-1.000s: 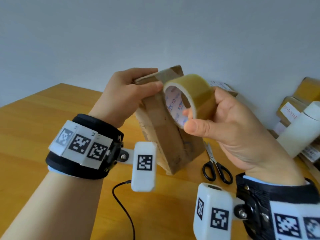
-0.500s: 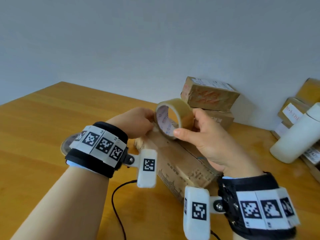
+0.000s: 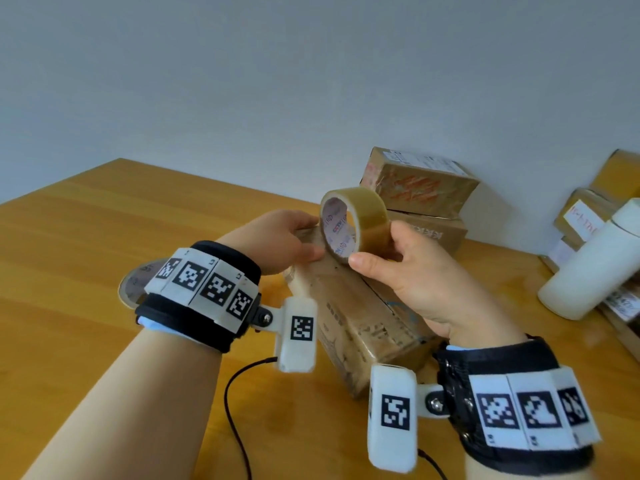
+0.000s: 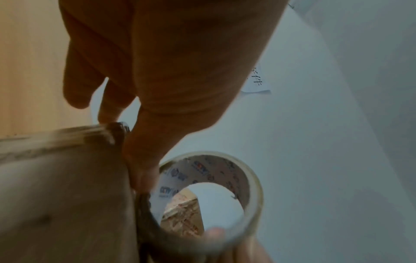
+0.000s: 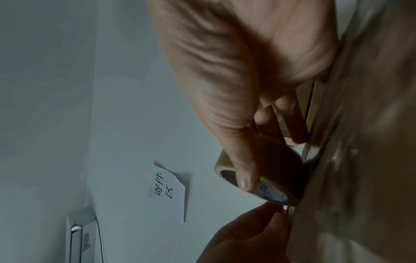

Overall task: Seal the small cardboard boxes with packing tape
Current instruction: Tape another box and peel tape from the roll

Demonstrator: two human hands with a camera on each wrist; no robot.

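Observation:
A brown cardboard box lies on the wooden table, wrapped in glossy tape. My left hand grips its far end, fingers curled over the top edge and thumb on the near side. My right hand holds a roll of tan packing tape upright, touching that same far end. In the left wrist view the roll stands right beside my thumb and the box. The right wrist view shows my thumb across the roll, with the box alongside. Any loose tape end is hidden.
A second tape roll lies behind my left wrist. Two taped boxes are stacked against the wall behind. A white cylinder and more boxes crowd the right edge. A black cable trails near me.
A second ago the box stood tilted on end, high before me. It has come down flat on the table, and both hands and the roll dropped with it. The scissors are now hidden.

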